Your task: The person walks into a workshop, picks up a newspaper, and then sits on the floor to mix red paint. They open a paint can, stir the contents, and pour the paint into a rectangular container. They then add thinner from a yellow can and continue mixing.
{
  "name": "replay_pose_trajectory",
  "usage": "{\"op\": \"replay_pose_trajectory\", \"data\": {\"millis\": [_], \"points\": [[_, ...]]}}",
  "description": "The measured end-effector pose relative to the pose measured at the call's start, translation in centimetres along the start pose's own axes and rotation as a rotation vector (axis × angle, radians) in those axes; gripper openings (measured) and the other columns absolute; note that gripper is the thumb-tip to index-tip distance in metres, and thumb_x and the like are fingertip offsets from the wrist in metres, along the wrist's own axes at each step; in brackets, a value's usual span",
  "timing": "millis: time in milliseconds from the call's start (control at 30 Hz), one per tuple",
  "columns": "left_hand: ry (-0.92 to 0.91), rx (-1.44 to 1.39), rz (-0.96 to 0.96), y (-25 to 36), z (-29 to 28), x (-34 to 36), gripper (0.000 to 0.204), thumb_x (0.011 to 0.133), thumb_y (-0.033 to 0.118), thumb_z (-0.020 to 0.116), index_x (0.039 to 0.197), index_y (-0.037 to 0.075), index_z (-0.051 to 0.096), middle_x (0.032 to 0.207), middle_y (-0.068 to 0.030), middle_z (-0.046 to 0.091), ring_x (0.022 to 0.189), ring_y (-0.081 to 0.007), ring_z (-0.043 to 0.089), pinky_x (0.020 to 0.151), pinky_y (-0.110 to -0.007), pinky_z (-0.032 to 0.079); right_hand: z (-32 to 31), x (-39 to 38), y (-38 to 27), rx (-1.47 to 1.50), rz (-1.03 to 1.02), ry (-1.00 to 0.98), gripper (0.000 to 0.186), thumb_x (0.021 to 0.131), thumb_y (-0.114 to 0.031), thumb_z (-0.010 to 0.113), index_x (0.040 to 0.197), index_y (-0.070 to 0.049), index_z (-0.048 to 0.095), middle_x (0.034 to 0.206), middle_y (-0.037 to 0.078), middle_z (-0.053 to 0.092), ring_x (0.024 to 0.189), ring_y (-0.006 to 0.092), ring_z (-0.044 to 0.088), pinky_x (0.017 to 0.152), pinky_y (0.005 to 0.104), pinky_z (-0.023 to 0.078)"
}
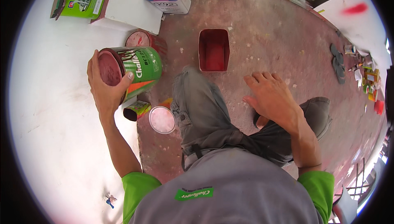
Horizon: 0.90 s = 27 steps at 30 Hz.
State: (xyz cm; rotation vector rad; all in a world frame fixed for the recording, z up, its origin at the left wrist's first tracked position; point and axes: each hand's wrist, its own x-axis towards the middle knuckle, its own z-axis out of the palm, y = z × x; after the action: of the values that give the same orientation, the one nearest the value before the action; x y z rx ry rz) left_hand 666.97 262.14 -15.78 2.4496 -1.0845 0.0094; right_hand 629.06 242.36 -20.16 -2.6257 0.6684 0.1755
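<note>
A: In the head view, what do the hands hold?

B: The left hand [104, 94] grips a green can [143, 66], thumb on one side, fingers wrapped around the other by the rim. The right hand [271, 99] holds nothing; its fingers are spread, palm down.

A: Where is the can, and how does it lie?

B: Left of the left knee [191, 80], tipped on its side. Its body stretches rightward from the grip, long axis roughly left to right. The red-stained round end faces left, by the palm; the other end points toward a red tub [214, 39], forward and to the right on the floor [271, 31].

A: Which hand is nearer the tub?

B: The right, as it appears here, though not touching.

A: And the counts?

B: One gripped can, one tub. One red can [155, 43] behind the gripped one. Two smaller cans: one lying down [137, 110], one pink-topped [162, 120]. One square tin [172, 4]. Two green tins [84, 2] on a white ledge [131, 2]. Two sandals [337, 64]. The far-right containers [371, 84] are too crowded to count.
</note>
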Motion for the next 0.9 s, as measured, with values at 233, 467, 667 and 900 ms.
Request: {"op": "replay_pose_trajectory", "data": {"millis": [233, 467, 667, 900], "points": [[-0.072, 0.038, -0.072, -0.7, 3.3, -4.5, 0.114, 0.063, 0.036, 0.093, 0.162, 0.017, 0.04, 0.162, -0.019, 0.039, 0.147, -0.0399, 0.042, 0.118, -0.055, 0.039, 0.4, -0.4, -0.5, -0.009, 0.001, -0.022, 0.045, 0.091, -0.031, 0.078, 0.124, -0.002, 0.066, 0.117, 0.016, 0.069, 0.114, 0.0336, 0.065, 0.102, 0.0457, 0.048], [-0.064, 0.172, -0.246, -2.8, 7.7, -6.6, 0.111, 0.066, 0.047, 0.092, 0.16, 0.014, 0.041, 0.164, -0.0151, 0.036, 0.15, -0.0398, 0.036, 0.115, -0.06, 0.037, 0.9, 0.7, -0.8, -0.06, 0.018, -0.091, 0.049, 0.091, -0.032, 0.078, 0.129, -0.002, 0.065, 0.12, 0.016, 0.069, 0.118, 0.0339, 0.064, 0.104, 0.046, 0.048], [-0.063, 0.277, -0.279, -5.4, 10.3, -8.5, 0.112, 0.066, 0.051, 0.091, 0.161, 0.016, 0.041, 0.163, -0.0158, 0.034, 0.148, -0.0467, 0.032, 0.107, -0.07, 0.036, 1.4, 1.6, -1.5, -0.065, -0.014, -0.119, 0.05, 0.091, -0.031, 0.078, 0.129, -0.002, 0.065, 0.121, 0.016, 0.069, 0.119, 0.0342, 0.064, 0.106, 0.0462, 0.048], [-0.058, 0.312, -0.273, -5.7, 10.6, -9.2, 0.116, 0.065, 0.051, 0.092, 0.162, 0.018, 0.038, 0.163, -0.0167, 0.034, 0.148, -0.0454, 0.033, 0.107, -0.071, 0.035, 1.5, 1.4, -1.4, -0.058, 0.0, -0.087, 0.047, 0.091, -0.031, 0.077, 0.127, -0.003, 0.065, 0.12, 0.015, 0.068, 0.119, 0.0339, 0.064, 0.106, 0.0457, 0.048]]}}
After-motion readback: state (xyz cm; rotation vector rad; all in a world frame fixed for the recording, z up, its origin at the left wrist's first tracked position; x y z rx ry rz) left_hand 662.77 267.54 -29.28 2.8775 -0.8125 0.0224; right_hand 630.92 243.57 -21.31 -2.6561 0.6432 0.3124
